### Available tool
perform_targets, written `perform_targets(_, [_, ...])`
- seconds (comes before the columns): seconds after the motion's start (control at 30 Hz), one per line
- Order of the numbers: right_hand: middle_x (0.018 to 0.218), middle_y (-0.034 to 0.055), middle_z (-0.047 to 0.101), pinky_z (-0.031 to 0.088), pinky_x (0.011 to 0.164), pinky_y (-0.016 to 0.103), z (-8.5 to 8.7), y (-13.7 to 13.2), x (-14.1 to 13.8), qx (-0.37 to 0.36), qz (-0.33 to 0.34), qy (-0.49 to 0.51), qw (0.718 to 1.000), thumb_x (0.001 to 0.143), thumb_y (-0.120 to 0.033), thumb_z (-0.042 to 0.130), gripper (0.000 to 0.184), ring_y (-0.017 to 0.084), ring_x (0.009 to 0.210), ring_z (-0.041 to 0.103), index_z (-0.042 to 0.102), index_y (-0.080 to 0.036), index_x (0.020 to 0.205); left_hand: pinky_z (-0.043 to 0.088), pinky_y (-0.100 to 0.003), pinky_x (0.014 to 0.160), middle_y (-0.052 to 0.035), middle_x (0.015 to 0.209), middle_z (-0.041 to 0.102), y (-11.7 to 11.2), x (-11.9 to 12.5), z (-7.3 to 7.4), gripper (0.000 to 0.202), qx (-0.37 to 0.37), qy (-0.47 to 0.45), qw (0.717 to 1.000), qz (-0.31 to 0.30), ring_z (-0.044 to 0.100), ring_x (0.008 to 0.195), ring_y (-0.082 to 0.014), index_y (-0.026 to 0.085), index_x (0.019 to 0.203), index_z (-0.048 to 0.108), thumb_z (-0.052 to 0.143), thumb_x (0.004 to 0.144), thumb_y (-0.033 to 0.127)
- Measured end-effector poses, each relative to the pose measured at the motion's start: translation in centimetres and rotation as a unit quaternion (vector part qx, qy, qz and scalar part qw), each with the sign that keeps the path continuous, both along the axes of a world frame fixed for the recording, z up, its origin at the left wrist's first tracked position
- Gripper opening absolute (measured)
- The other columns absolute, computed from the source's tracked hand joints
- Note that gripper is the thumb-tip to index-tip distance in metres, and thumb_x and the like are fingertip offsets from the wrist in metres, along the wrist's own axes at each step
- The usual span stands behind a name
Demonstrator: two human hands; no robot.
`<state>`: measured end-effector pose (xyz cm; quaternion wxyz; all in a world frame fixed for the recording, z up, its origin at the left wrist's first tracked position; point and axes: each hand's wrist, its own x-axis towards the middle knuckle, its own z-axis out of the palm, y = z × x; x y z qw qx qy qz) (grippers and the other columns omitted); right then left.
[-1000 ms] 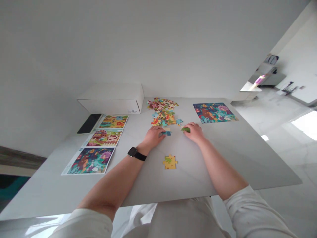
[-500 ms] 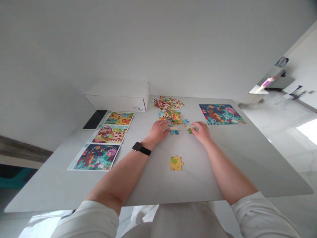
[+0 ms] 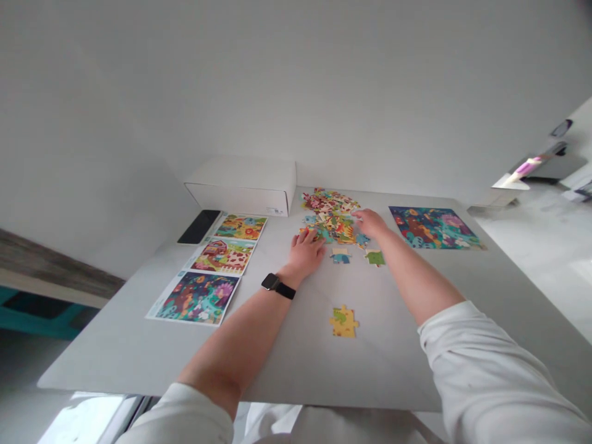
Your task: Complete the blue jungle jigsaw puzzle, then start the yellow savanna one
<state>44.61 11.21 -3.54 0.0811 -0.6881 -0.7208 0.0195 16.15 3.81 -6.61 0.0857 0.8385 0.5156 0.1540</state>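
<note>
My left hand (image 3: 307,250) lies with its fingers spread at the near left edge of a pile of jigsaw pieces (image 3: 333,223). My right hand (image 3: 371,222) reaches to the pile's right side, its fingertips at the pieces; whether it pinches one is too small to tell. Between and below the hands lie a blue jigsaw piece (image 3: 341,256) and a green jigsaw piece (image 3: 375,258), apart from each other. Nearer to me, a joined yellow jigsaw section (image 3: 343,322) with a green figure rests alone on the table.
A second heap of pieces (image 3: 329,201) sits behind the first. Left are three printed picture sheets (image 3: 197,298), a black phone (image 3: 199,226) and a white box (image 3: 240,191). A finished-looking dark puzzle picture (image 3: 435,228) lies right on the grey table (image 3: 282,364).
My right hand has let go of the green piece and moved away from me to the pile's right side. My left hand stays by the pile. The whole view has shifted slightly.
</note>
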Motion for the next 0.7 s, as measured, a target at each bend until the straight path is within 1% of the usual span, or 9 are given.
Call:
perform_targets(0.1, [0.135,0.0132,0.074,0.053,0.106,0.034,0.0,1.7,-0.6,-0.044,0.017,-0.020,0.999,0.097,-0.018,0.064,0.047,0.026,0.123,0.070,0.071,-0.024,0.143,0.033,-0.059,0.127,-0.0063,0.163,0.054,-0.1,0.0,0.3,0.041,0.011,0.003,0.999,0.032,0.042,0.154,-0.0347,0.035,0.141,0.070,0.049,0.106,0.041])
perform_targets(0.17, [0.130,0.0121,0.077,0.055,0.100,0.032,0.1,2.7,-0.8,-0.064,0.022,-0.025,0.997,0.093,-0.018,0.069,0.051,0.025,0.117,0.072,0.071,-0.024,0.144,0.035,-0.058,0.125,-0.0082,0.159,0.056,-0.3,0.0,0.4,0.040,0.020,0.003,0.998,0.055,0.044,0.151,-0.0349,0.032,0.137,0.072,0.048,0.107,0.043])
perform_targets(0.3, [0.113,0.0065,0.082,0.056,0.087,0.027,0.5,4.3,-0.7,-0.098,0.054,-0.019,0.994,0.084,-0.020,0.078,0.051,0.023,0.101,0.075,0.077,-0.026,0.134,0.036,-0.058,0.124,-0.0117,0.157,0.057,-0.6,0.2,0.4,0.039,0.038,0.000,0.994,0.102,0.044,0.150,-0.0358,0.027,0.128,0.075,0.048,0.107,0.047])
perform_targets(0.37, [0.105,0.0047,0.083,0.056,0.082,0.027,0.7,5.0,-0.4,-0.107,0.064,-0.017,0.992,0.077,-0.022,0.083,0.049,0.022,0.093,0.075,0.079,-0.026,0.126,0.035,-0.060,0.124,-0.0133,0.157,0.056,-0.5,0.3,0.1,0.039,0.048,-0.008,0.993,0.110,0.043,0.150,-0.0369,0.025,0.128,0.074,0.049,0.107,0.047])
perform_targets(0.43, [0.100,0.0038,0.083,0.057,0.078,0.028,0.8,5.4,0.0,-0.107,0.060,-0.016,0.992,0.071,-0.025,0.087,0.046,0.023,0.087,0.074,0.081,-0.025,0.116,0.033,-0.061,0.126,-0.0143,0.160,0.054,-0.4,0.3,-0.1,0.039,0.060,-0.030,0.993,0.094,0.042,0.151,-0.0382,0.024,0.132,0.071,0.051,0.106,0.045])
perform_targets(0.47, [0.097,0.0037,0.082,0.057,0.076,0.030,0.8,5.4,0.2,-0.109,0.054,-0.014,0.992,0.069,-0.026,0.088,0.042,0.023,0.084,0.074,0.081,-0.025,0.110,0.032,-0.061,0.127,-0.0149,0.160,0.054,-0.2,0.2,-0.2,0.040,0.068,-0.048,0.994,0.074,0.043,0.151,-0.0380,0.023,0.135,0.069,0.052,0.106,0.043])
perform_targets(0.57, [0.090,0.0036,0.081,0.056,0.074,0.031,0.7,5.0,1.2,-0.110,0.024,-0.007,0.994,0.067,-0.028,0.090,0.029,0.024,0.079,0.073,0.080,-0.023,0.094,0.033,-0.057,0.128,-0.0154,0.154,0.059,0.0,0.2,-0.3,0.041,0.086,-0.105,0.991,-0.013,0.047,0.148,-0.0346,0.022,0.141,0.065,0.055,0.104,0.036])
perform_targets(0.63, [0.094,0.0049,0.081,0.055,0.076,0.031,0.6,4.1,2.1,-0.084,0.001,-0.006,0.996,0.069,-0.028,0.089,0.030,0.025,0.084,0.074,0.078,-0.023,0.096,0.039,-0.054,0.125,-0.0142,0.147,0.063,0.1,0.2,-0.2,0.041,0.090,-0.131,0.986,-0.059,0.051,0.143,-0.0325,0.023,0.141,0.065,0.056,0.102,0.031])
perform_targets(0.7, [0.105,0.0085,0.081,0.055,0.081,0.032,0.4,2.8,3.0,-0.039,-0.014,-0.007,0.999,0.073,-0.027,0.087,0.037,0.027,0.094,0.075,0.076,-0.022,0.107,0.043,-0.053,0.121,-0.0129,0.144,0.065,0.1,0.2,-0.1,0.039,0.087,-0.145,0.982,-0.082,0.054,0.139,-0.0315,0.023,0.139,0.066,0.057,0.101,0.028])
